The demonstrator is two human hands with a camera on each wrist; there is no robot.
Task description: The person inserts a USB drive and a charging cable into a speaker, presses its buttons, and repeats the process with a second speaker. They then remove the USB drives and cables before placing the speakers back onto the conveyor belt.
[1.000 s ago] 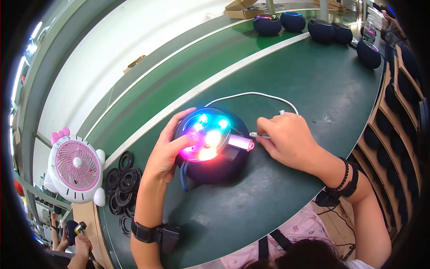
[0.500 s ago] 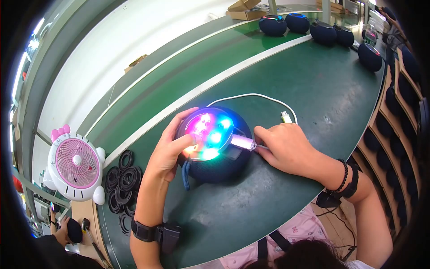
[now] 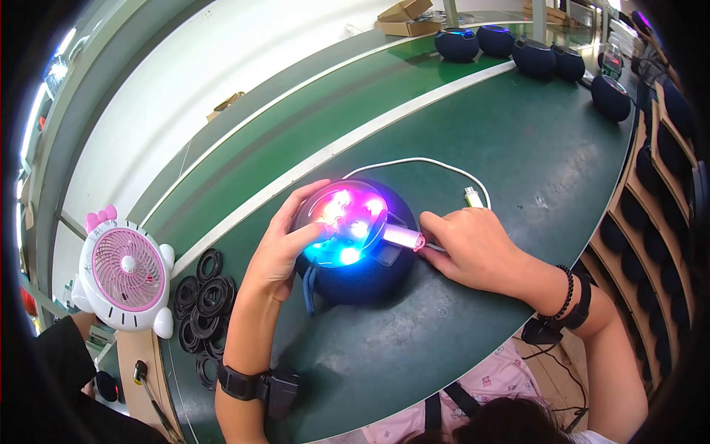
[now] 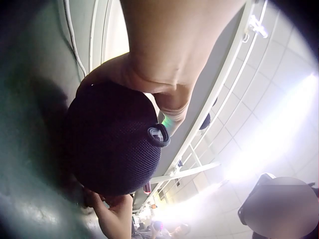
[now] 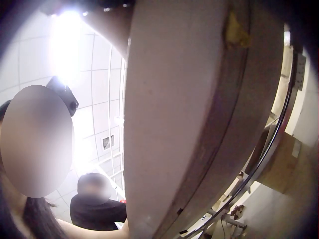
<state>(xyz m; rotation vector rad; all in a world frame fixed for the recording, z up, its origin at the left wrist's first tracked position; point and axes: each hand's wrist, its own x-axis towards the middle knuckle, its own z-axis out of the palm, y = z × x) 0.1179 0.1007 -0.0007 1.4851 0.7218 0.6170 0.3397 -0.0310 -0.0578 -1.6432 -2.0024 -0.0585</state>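
A round navy fabric speaker (image 3: 362,285) stands on the green table, its clear top lit pink and blue. My left hand (image 3: 277,248) grips its left side, thumb on the lit top and fingers round the far side. A strap loop (image 4: 158,134) hangs from the speaker's side in the left wrist view. From an open flap at its right sticks a pale USB stick (image 3: 403,236) with a pinkish end. Beside this, my right hand (image 3: 473,248) pinches a small white cable plug (image 3: 435,246), its tip close to the speaker and partly hidden by the fingers.
A white cable (image 3: 421,160) curves behind the speaker to a loose plug (image 3: 472,197). Black rings (image 3: 211,296) and a pink-white fan (image 3: 127,266) stand at left. Several speakers (image 3: 534,58) line the back right; a rack (image 3: 636,222) borders the right edge. Another person (image 3: 70,370) is lower left.
My right hand has brought the plug from the upper right of the USB stick's end in toward the speaker. The top's lights have changed colours. My left hand stays on the speaker.
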